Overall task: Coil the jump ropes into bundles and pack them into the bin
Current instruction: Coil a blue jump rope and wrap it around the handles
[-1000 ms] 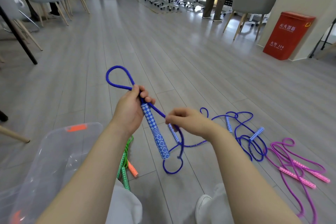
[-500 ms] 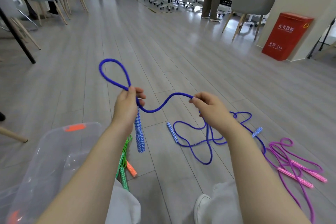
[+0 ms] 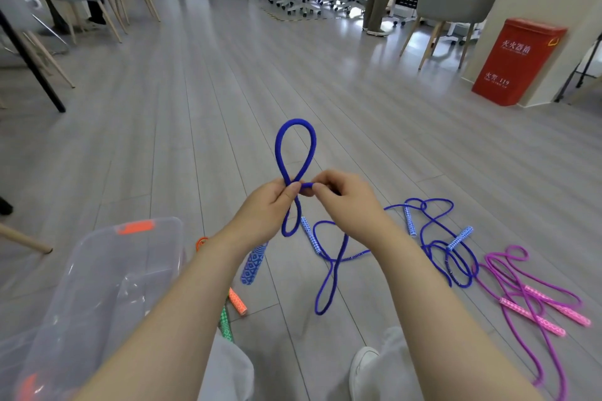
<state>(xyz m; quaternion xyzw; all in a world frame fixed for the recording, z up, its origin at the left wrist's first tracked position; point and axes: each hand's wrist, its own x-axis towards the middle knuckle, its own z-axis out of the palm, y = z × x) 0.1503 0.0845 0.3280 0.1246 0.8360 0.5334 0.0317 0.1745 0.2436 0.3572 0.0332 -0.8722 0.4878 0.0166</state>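
Two bare hands met at centre frame, left hand and right hand both pinching a blue braided jump rope mid-coil, one loop upright at twelve o'clock; next, likely another loop, before the clear plastic bin at eight o'clock.

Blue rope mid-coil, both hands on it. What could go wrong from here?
1. The blue rope trails on the floor near a second blue rope; pulling in more slack may drag or snag that one.
2. Left hand and right hand pinch only at the loop's crossing, so the upright loop could spring open.
3. The dangling handle may swing and unwind the coil.
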